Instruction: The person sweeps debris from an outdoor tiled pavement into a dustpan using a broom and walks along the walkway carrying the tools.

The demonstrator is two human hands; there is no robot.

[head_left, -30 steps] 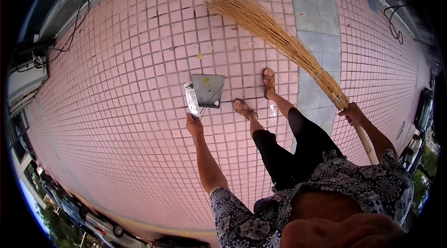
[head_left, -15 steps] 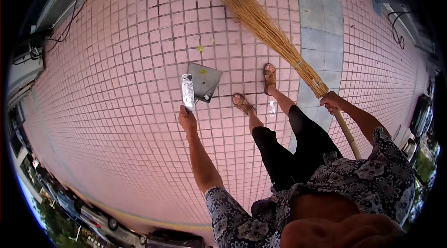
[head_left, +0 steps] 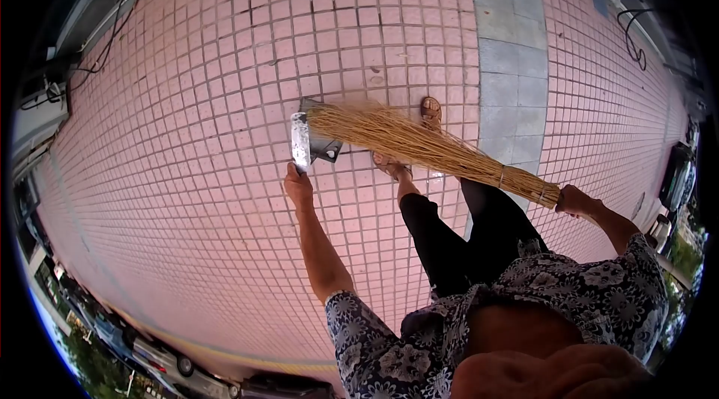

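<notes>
on my feed, broom just swung to dustpan near left foot — bristles mask most of it, both lined up. left hand grips pan handle, right hand broom.

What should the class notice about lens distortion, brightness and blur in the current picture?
Head view: pink tiles bow into curves and the corners go black, like a fisheye; head view: the silvery dustpan handle looks very bright, perhaps with glare; head view: the broom softens at its bristle tips, probably from motion.
</notes>
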